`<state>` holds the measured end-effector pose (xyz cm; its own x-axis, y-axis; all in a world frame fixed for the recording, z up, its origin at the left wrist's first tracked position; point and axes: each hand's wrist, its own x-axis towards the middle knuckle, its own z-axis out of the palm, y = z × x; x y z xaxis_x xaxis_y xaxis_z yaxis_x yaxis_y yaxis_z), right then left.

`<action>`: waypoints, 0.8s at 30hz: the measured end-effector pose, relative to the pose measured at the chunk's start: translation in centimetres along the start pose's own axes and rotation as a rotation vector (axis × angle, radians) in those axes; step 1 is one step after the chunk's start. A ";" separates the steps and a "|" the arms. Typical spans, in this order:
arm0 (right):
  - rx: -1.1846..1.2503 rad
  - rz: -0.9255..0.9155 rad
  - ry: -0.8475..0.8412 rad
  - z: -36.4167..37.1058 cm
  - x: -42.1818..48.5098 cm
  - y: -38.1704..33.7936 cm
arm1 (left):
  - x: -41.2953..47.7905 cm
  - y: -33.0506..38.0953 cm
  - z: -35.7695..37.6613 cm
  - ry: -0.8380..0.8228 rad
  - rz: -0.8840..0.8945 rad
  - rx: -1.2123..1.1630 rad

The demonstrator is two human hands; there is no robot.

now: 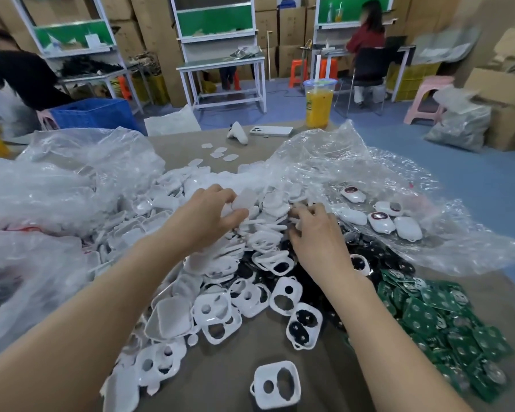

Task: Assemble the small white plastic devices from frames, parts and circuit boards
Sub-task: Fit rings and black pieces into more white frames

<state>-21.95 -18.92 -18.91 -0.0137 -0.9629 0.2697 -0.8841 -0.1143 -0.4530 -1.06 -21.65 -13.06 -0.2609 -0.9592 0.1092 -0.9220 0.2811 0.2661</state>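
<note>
A workshop with cardboard cartons, benches and other people at the far wall; in the foreground, a brown worktop point(220, 367) heaped with parts.

The left hand point(211, 215) is clamped on a flat white part point(244, 199), pinched between thumb and fingers just above the heap. The right hand point(318, 233) lies beside it, its fingers curled down into the white pieces. Whether they have hold of anything cannot be told.

Under and around both hands is the pile of white frames point(283, 292), with one loose frame point(275, 385) lying alone at the near edge. Black parts point(393, 263) lie to the right of the frames, and a heap of green circuit boards point(443, 319) lies at the near right. On the bubble wrap point(369, 173) at the far right is a small group of finished devices point(381, 221), closed white shells, some showing a dark window.

Judged from this, the job is at an early stage: a handful of devices are made, while the stock of frames, black parts and boards is large and mostly untouched. The step in hand looks like picking pieces for another device, with nothing yet joined between the two hands.
</note>
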 end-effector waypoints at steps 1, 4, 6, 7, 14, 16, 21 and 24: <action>0.022 -0.005 0.001 -0.1 0.0 0.1 | 0.0 0.1 0.1 0.013 0.000 0.002; 0.075 -0.017 -0.017 -0.7 0.0 0.4 | -0.3 0.4 0.3 0.060 0.003 0.038; 0.081 -0.019 -0.037 -1.2 -0.1 0.6 | -0.6 0.7 0.4 0.095 0.012 0.046; 0.080 -0.021 -0.042 -1.4 -0.2 0.7 | -0.8 0.9 0.5 0.112 0.019 0.049; 0.080 -0.031 0.016 -3.0 -2.1 1.2 | -2.5 1.9 0.4 0.193 0.055 0.128; 0.061 -0.045 0.010 -3.4 -2.8 1.3 | -2.8 2.0 0.4 0.213 0.063 0.144; 0.087 -0.048 0.005 -4.3 -4.6 1.5 | -4.0 2.2 0.4 0.196 0.062 0.181; 0.120 -0.115 -0.043 -5.0 -6.2 1.3 | -6.1 3.0 0.5 0.303 0.214 0.082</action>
<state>-25.35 -11.84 -16.95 0.1067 -0.9509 0.2905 -0.8164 -0.2506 -0.5203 -2.36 -14.96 -13.37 -0.3649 -0.8227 0.4360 -0.8787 0.4591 0.1308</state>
